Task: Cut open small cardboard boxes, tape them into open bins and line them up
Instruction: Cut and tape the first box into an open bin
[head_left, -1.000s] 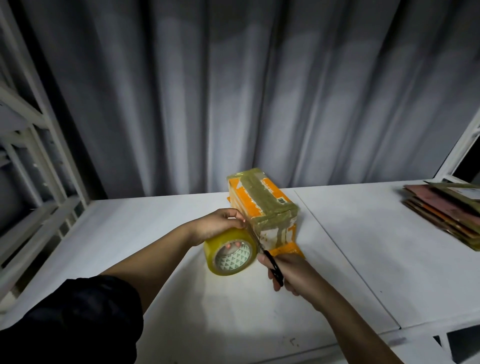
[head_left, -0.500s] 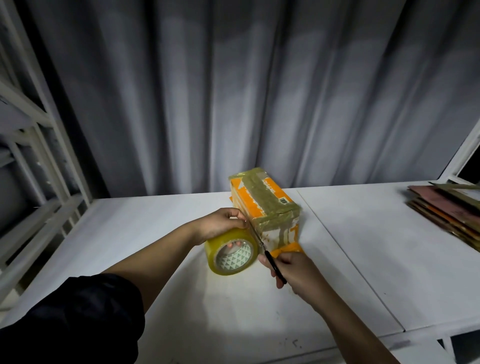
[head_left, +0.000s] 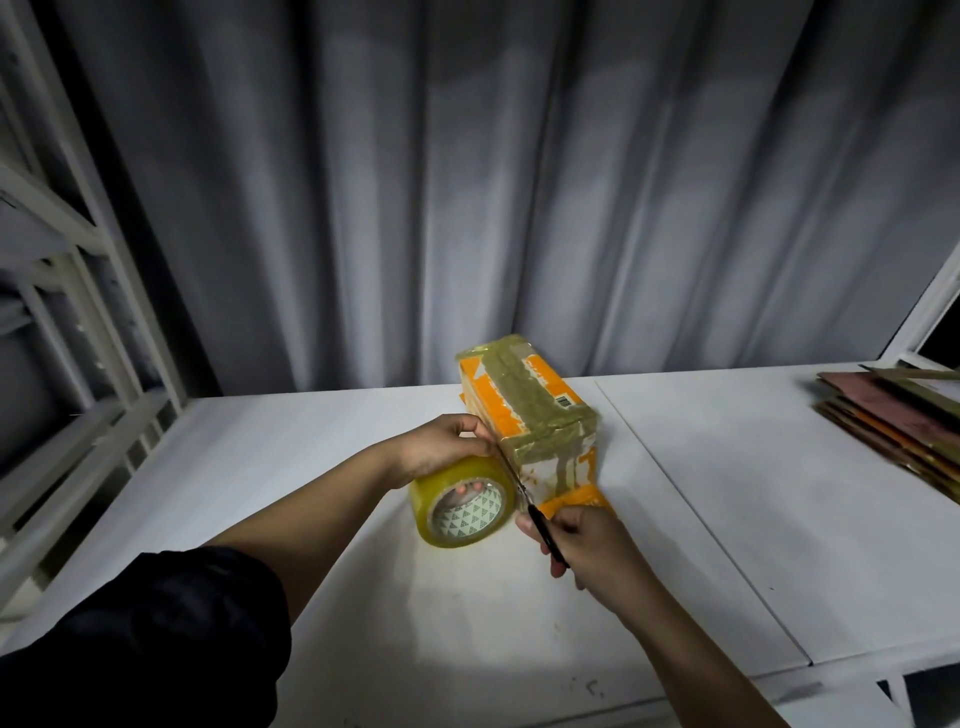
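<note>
Your left hand (head_left: 441, 447) grips the yellow-tinted clear tape roll (head_left: 465, 501); your right hand (head_left: 582, 545) grips black-handled scissors (head_left: 524, 499) beside the taped orange cardboard box (head_left: 530, 410) on the white counter (head_left: 727, 493).

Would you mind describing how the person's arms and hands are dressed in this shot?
Both hands are bare: no gloves, rings or watch show on the left hand or the right hand. The left arm wears a dark, near-black sleeve that ends about the elbow, leaving the forearm uncovered. The right forearm is uncovered as far as the frame shows; any sleeve there lies out of view.
</note>
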